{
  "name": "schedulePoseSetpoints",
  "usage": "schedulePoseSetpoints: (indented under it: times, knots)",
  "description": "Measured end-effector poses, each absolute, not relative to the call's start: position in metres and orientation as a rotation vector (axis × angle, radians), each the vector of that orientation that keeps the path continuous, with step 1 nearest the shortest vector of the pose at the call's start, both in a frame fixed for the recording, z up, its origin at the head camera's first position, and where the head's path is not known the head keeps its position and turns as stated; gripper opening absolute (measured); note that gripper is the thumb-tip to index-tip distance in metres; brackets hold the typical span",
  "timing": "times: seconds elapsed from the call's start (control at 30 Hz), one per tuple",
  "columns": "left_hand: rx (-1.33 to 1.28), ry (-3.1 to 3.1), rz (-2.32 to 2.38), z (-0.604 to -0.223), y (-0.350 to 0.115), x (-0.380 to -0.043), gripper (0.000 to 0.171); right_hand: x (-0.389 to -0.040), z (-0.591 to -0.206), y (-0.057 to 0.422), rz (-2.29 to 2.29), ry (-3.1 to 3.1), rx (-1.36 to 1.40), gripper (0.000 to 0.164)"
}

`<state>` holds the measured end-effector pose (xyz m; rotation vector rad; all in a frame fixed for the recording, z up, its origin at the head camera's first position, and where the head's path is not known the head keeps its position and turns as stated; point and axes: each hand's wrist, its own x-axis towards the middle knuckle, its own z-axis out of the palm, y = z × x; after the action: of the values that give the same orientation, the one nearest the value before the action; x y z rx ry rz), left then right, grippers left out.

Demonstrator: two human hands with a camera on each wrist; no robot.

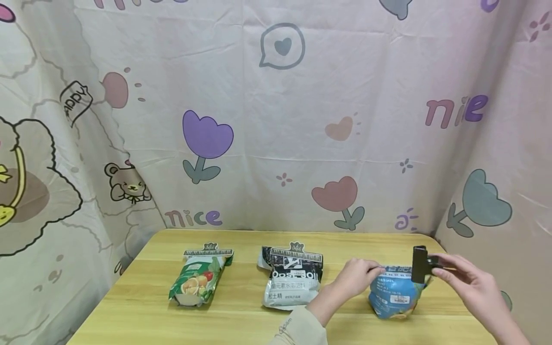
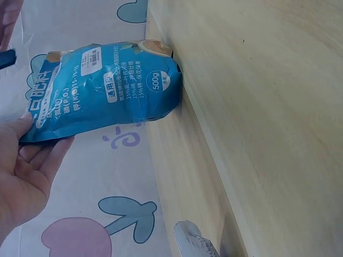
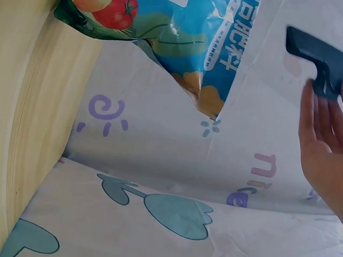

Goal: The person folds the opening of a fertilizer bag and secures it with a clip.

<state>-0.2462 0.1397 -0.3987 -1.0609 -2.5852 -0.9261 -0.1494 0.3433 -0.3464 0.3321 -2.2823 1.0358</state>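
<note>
A blue bag [image 1: 391, 296] with white print and fruit pictures stands upright at the right of the table. My left hand [image 1: 358, 277] pinches the top left corner of the bag, thumb on the printed side and fingers behind in the left wrist view. Beyond the bag's other top corner, my right hand [image 1: 472, 282] grips a black bag clip [image 1: 419, 265] by its handle. In the right wrist view the clip [image 3: 316, 53] hangs apart from the bag [image 3: 214, 48]. Whether the clip's jaws are spread cannot be told.
On the wooden table [image 1: 129, 287] lies a green bag [image 1: 200, 280] at left, its top held by a piano-key clip [image 1: 209, 251]. A black-and-white bag [image 1: 293, 285] with a similar clip [image 1: 297, 252] sits mid-table. Printed curtains [image 1: 276, 120] surround the back and sides.
</note>
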Motion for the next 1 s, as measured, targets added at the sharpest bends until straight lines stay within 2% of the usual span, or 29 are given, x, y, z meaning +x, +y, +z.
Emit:
schedulePoseSetpoints:
  times: [0.27,1.0]
  knots:
    - [-1.045,-2.595,-0.94,-0.399,0.14,-0.246,0.025,-0.161,-0.345,0.349,1.063,-2.229,0.253,0.031]
    - [-1.059,-2.594,-0.944,-0.397,0.14,-0.245,0.025,-0.181,-0.362,0.35,0.916,-2.01,0.272,0.036]
